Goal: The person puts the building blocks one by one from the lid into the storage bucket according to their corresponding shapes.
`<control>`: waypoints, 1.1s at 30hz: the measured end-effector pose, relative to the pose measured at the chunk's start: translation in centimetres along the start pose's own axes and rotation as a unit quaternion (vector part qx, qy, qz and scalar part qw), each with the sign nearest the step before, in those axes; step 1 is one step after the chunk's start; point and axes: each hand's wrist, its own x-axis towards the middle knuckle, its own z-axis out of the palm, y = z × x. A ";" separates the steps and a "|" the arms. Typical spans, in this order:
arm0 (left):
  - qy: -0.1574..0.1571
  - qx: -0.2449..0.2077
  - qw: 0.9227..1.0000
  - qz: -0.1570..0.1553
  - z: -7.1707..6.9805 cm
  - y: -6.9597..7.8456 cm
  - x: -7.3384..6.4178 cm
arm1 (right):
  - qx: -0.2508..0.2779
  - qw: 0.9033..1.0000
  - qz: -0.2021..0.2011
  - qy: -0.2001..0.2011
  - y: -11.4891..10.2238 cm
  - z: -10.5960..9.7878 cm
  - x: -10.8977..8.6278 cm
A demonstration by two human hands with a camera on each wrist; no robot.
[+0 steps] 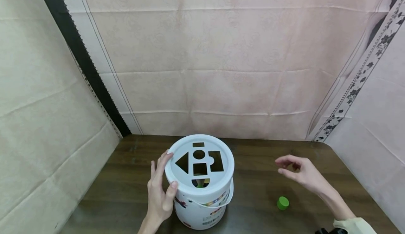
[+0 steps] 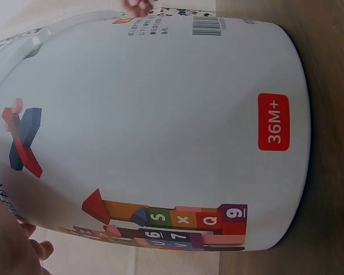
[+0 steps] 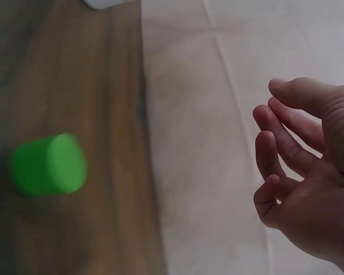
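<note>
A white shape-sorter bucket stands upright on the table, its pale lid cut with several shaped holes. Through the front hole of the lid, something green and yellow shows inside. My left hand rests against the bucket's left side, index fingertip and thumb at the lid's rim, other fingers loosely extended. Printed coloured blocks and a "36M+" label fill the left wrist view. To the right, a green cylinder block lies on the table. My right hand hovers beyond it, fingers loosely bent, nothing between thumb and fingers.
The dark wooden table ends at a pale cloth backdrop behind, with cloth walls on both sides. The bucket's white handle hangs down at its right front. Bare wood lies between bucket and green block.
</note>
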 end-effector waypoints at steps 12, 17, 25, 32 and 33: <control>0.002 0.003 1.000 -0.001 0.0 0.0 -0.1 | 0.010 0.998 0.050 -0.032 3.3 0.6 -5.5; 0.001 0.004 1.000 -0.005 0.0 0.0 0.0 | 0.032 0.998 0.031 -0.050 4.2 1.2 -6.4; -0.001 0.004 1.000 -0.007 0.0 0.0 0.0 | 0.064 0.995 0.020 -0.080 5.2 2.2 -7.4; -0.001 0.005 1.000 -0.006 0.0 0.0 0.0 | 0.090 0.990 0.037 -0.104 5.8 2.6 -7.8; -0.001 0.005 1.000 -0.005 0.0 0.0 0.0 | 0.091 0.990 0.036 -0.106 5.9 2.7 -7.9</control>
